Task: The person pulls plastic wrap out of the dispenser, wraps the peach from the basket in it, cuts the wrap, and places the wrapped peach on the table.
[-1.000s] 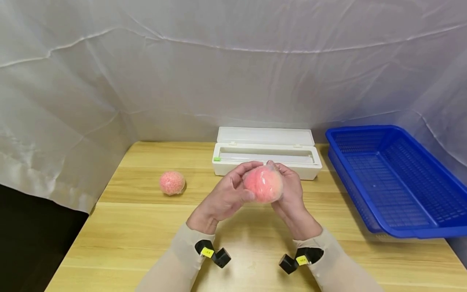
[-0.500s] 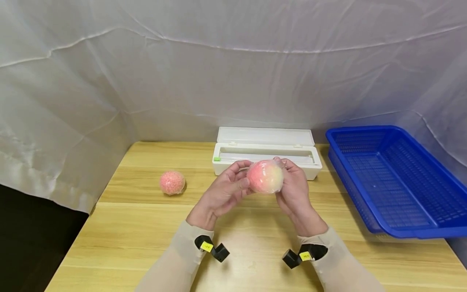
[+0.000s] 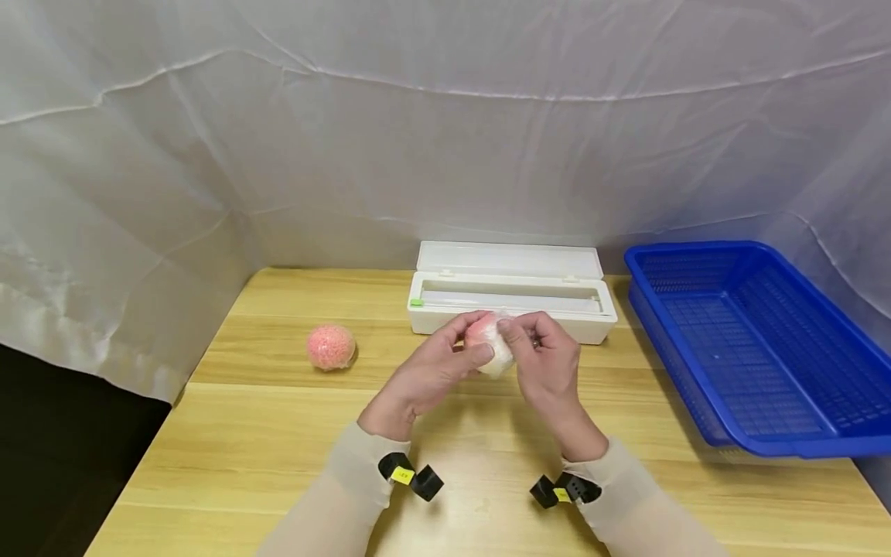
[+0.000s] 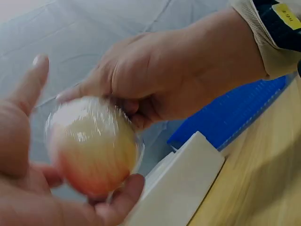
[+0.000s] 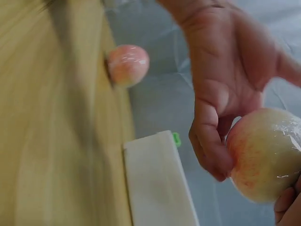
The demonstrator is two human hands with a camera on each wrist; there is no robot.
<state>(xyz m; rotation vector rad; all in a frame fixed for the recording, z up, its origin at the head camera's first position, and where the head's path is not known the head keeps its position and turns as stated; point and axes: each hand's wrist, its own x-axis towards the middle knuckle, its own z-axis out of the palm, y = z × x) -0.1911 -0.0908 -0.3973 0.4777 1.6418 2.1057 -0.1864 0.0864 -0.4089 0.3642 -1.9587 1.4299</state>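
Observation:
A peach [image 3: 496, 359] in clear, shiny plastic wrap is held up between both hands, above the wooden table and in front of a white box. My left hand [image 3: 428, 375] grips its left side, thumb on the near face. My right hand [image 3: 553, 371] pinches at the wrap on its upper right side with thumb and fingers. Close up in the left wrist view, the peach [image 4: 94, 150] shows a pale yellow top and a red lower part. In the right wrist view, left-hand fingers touch the red side of the peach [image 5: 261, 155].
A second wrapped peach [image 3: 330, 346] lies on the table [image 3: 278, 456] at the left. Behind the hands stands the long white film dispenser box [image 3: 437, 322], its lid [image 3: 508, 259] raised, with a green slider [image 3: 415, 302]. A blue plastic basket [image 3: 668, 363] stands at the right.
The peach has been turned in the hands, so a whiter face shows. My right hand has rolled over, its thumb and fingers now on the near upper side. The second peach stays put.

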